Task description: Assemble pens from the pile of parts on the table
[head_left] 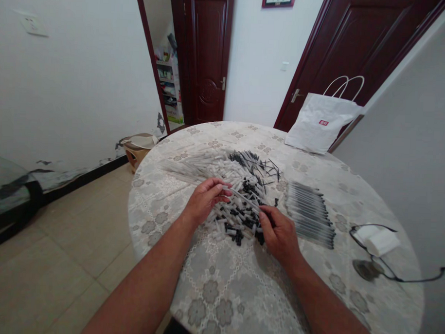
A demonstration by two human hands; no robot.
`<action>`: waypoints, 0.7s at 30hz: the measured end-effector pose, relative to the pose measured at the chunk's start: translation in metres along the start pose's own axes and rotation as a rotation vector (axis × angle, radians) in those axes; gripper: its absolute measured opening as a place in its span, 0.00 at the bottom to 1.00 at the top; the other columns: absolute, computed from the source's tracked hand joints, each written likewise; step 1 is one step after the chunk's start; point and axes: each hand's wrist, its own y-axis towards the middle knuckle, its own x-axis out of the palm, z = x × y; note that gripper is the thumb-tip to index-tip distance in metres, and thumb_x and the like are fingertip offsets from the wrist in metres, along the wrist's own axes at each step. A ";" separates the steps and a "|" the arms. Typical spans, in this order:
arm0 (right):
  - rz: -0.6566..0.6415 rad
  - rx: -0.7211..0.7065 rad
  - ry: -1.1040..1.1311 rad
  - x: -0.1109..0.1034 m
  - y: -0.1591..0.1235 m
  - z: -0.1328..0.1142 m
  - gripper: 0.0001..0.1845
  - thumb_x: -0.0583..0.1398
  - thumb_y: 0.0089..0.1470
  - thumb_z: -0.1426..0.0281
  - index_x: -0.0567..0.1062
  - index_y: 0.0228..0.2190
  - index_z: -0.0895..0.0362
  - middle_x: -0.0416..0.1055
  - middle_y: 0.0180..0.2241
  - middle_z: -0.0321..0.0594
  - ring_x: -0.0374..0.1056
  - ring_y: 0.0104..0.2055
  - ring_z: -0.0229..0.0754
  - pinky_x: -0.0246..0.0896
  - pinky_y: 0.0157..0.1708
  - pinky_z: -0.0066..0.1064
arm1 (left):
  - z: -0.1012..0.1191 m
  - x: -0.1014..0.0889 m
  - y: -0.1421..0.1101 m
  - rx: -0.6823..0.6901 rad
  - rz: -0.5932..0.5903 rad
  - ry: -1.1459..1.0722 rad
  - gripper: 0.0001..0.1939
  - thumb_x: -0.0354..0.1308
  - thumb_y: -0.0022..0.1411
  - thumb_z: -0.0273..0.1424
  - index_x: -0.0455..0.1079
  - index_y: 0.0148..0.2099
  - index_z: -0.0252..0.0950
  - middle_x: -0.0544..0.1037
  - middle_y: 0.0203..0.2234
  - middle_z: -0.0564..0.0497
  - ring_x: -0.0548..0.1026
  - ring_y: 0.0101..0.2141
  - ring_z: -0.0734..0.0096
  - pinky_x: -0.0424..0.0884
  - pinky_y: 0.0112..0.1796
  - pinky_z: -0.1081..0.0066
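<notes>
A slim translucent pen (242, 197) spans the gap between my two hands, above a heap of small parts. My left hand (207, 199) pinches its left end between thumb and fingers. At the other end, my right hand (281, 232) closes its fingertips on the pen; part of that end is hidden. Below lie short clear pieces (220, 224) mixed with small black pieces (238, 239). Long clear tubes (186, 165) are piled beyond my left hand, and thin dark sticks (269, 168) lie scattered at the back. To the right, pens with dark ends (310, 214) form a neat row.
The round table wears a patterned cloth (210, 303). At right are black-framed glasses (394, 277), a white roll (382, 242) and a dark round object (367, 269). A white paper bag (321, 124) stands at the back right edge. A stool (135, 152) is beyond the left edge.
</notes>
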 end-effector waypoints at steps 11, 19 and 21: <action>-0.003 -0.014 0.006 0.000 0.000 0.001 0.12 0.57 0.66 0.64 0.78 0.44 0.55 0.80 0.37 0.42 0.76 0.37 0.45 0.71 0.42 0.34 | -0.005 -0.002 0.003 0.021 0.067 0.029 0.14 0.66 0.59 0.36 0.75 0.45 0.33 0.83 0.40 0.45 0.82 0.34 0.66 0.79 0.43 0.61; -0.021 -0.028 -0.019 0.002 -0.001 0.004 0.13 0.56 0.66 0.65 0.78 0.44 0.56 0.80 0.37 0.43 0.76 0.37 0.44 0.71 0.43 0.34 | -0.005 -0.002 0.002 0.038 0.075 0.098 0.18 0.68 0.57 0.38 0.78 0.47 0.33 0.83 0.39 0.46 0.82 0.33 0.66 0.79 0.43 0.60; -0.012 -0.045 -0.026 0.003 0.000 0.004 0.12 0.57 0.66 0.65 0.78 0.44 0.56 0.80 0.37 0.43 0.76 0.37 0.44 0.71 0.43 0.33 | -0.004 -0.001 0.001 0.043 0.073 0.122 0.18 0.69 0.57 0.39 0.79 0.47 0.33 0.83 0.39 0.46 0.81 0.33 0.67 0.79 0.42 0.61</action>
